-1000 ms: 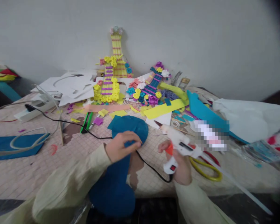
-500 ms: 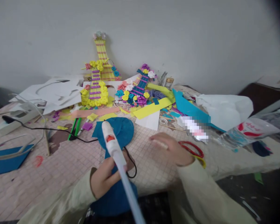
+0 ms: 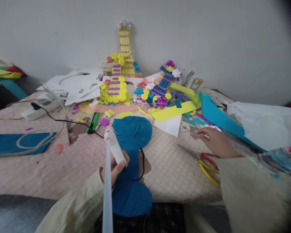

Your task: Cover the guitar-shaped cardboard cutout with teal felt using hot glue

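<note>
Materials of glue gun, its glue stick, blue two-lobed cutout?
Glue gun: probably hard plastic; opaque white, smooth-looking casing.
Glue stick: likely hot-melt adhesive; translucent, smooth rod.
Blue two-lobed cutout: matte, creased, so probably paper, possibly fabric.

Free tablecloth (image 3: 169,171) between blue cutout (image 3: 135,163) and scissors (image 3: 204,157); black cord (image 3: 143,161) alongside cutout.
</note>
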Motion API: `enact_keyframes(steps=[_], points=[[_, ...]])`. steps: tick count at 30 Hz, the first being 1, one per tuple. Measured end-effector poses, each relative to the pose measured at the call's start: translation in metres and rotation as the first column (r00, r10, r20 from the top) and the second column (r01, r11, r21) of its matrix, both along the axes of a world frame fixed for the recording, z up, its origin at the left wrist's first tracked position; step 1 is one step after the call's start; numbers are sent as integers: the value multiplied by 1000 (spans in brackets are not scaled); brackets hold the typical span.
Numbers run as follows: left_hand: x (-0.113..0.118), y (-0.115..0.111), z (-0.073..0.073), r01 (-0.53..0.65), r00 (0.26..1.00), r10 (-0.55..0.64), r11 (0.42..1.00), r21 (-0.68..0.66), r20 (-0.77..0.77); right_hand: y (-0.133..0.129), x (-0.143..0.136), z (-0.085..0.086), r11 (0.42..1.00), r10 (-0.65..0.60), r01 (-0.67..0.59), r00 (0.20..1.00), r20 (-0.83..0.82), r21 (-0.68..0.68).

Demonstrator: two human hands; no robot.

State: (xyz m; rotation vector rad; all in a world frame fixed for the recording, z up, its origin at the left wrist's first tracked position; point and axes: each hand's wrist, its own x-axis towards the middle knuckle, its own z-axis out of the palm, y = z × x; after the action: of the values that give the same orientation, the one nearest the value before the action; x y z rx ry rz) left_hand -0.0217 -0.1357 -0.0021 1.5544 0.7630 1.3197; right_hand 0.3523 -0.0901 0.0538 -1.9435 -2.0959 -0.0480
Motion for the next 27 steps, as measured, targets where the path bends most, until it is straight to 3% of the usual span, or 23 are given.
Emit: enact_keyframes(steps=[3, 6, 9, 13, 17, 27], points=[[0, 0, -6, 3, 999, -3, 1000, -14, 47, 9, -38, 32, 968, 251, -249, 967, -52, 38], [-4, 2, -10, 64, 996, -65, 998, 12, 67, 42, -97, 45, 820, 570, -566, 822, -24, 88], [-7, 3, -11, 100, 994, -102, 994, 55, 45, 85, -153, 34, 653, 757, -757, 653, 23, 25], [-8, 3, -11, 67, 998, -68, 996, 65, 14, 123, -198, 0, 582, 813, -813, 581, 29, -29], [-9, 3, -13, 72, 997, -74, 994, 80, 19, 130, -206, -20, 552, 834, -832, 552, 23, -59], [-8, 4, -6, 122, 992, -123, 990, 74, 11, 106, -191, -25, 466, 882, -851, 470, 42, -242]])
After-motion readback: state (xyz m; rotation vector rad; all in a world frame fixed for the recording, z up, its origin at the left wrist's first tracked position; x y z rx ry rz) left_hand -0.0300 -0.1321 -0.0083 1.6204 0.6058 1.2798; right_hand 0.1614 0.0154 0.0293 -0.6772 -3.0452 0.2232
